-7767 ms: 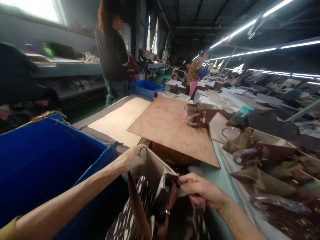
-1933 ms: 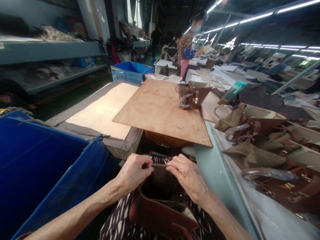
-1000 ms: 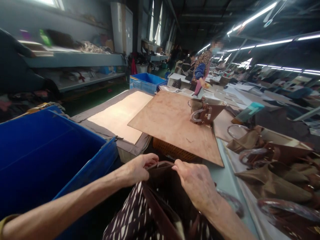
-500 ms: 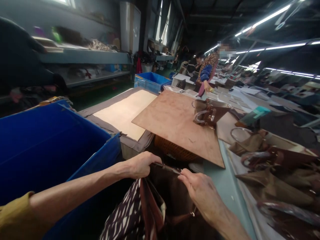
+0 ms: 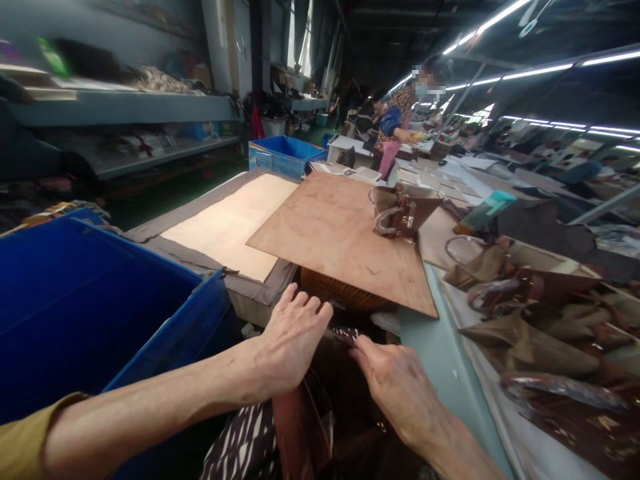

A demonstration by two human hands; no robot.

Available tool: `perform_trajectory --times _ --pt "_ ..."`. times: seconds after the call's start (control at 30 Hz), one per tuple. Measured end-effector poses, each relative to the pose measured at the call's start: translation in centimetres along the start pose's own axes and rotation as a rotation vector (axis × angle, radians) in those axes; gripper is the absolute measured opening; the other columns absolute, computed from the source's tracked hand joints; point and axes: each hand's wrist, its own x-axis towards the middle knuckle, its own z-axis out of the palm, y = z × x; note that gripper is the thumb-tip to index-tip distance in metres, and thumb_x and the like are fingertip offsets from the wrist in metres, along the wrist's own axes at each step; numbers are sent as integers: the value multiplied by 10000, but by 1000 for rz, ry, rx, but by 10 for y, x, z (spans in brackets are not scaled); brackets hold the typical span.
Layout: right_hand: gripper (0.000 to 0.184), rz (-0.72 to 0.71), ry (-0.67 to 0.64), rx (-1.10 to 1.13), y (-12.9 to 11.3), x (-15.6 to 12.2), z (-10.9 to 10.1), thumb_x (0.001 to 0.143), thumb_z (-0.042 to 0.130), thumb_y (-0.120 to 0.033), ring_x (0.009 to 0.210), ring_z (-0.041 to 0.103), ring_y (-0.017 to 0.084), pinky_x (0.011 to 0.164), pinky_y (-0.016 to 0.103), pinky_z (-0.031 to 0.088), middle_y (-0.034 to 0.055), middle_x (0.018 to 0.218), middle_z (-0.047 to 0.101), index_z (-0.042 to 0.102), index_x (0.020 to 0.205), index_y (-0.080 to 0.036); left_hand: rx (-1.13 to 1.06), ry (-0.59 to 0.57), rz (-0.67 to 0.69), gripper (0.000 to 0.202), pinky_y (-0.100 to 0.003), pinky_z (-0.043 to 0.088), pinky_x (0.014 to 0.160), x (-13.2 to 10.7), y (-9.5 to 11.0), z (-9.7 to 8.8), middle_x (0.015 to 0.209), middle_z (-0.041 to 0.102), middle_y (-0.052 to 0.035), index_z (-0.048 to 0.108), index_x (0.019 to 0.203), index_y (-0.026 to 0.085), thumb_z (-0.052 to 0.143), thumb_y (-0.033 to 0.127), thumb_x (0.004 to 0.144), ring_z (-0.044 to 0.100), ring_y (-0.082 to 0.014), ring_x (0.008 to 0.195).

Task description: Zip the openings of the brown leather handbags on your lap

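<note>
A dark brown handbag [image 5: 300, 433] sits on my lap, over patterned fabric [image 5: 240, 447], at the bottom centre. My left hand [image 5: 293, 337] lies on the bag's top edge with its fingers stretched out flat and pressing down. Beside it my right hand [image 5: 393, 383] has its fingers curled onto the bag's rim [image 5: 345, 337], gripping it. The inside of the bag is dark and hidden.
A big blue crate [image 5: 100, 313] stands at my left. Ahead, a plywood board [image 5: 340, 240] rests on an orange basket [image 5: 340, 297], with a brown handbag [image 5: 403, 210] on it. Several brown bags [image 5: 525, 320] lie along the right table. A person [image 5: 395, 130] stands far off.
My left hand has let go of the bag's rim and now lies flat with fingers extended. My right hand has stayed on the rim. The view has shifted slightly to the right.
</note>
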Motion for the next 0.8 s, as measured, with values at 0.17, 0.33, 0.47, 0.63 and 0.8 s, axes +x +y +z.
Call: perform_trajectory --times 0.17,0.33,0.47,0.63,0.8 --pt "178 2 -8 15 -2 -1 0 907 413 -230 670 638 217 556 290 311 40 703 667 580 848 -215 -149 -79 -5 525 -343 394 813 4 -2 8 963 620 -95 489 1116 147 546 110 596 559 -260 920" --pt "176 -17 2 102 2 -2 3 910 405 -253 624 617 205 543 284 302 13 686 657 575 872 -231 -280 -83 -24 243 -239 378 613 13 -21 17 743 638 8 599 874 226 609 185 635 583 -193 732" --pt "192 -35 -13 197 12 1 9 913 405 -247 640 610 179 567 263 313 2 677 644 565 807 -228 -438 -119 -38 210 -178 347 561 11 -29 13 665 598 61 623 809 235 653 172 612 551 -129 674" --pt "223 -71 -8 236 16 6 12 922 386 -262 655 607 167 583 253 314 3 680 641 557 785 -224 -475 -108 -11 223 -174 356 595 10 -35 18 690 610 64 656 844 245 675 205 625 558 -123 696" --pt "226 -63 -8 204 15 3 12 919 381 -266 620 596 171 555 259 295 14 664 636 562 793 -216 -472 -71 50 161 -187 369 656 10 -36 24 762 647 35 672 865 239 628 273 714 583 -134 737"
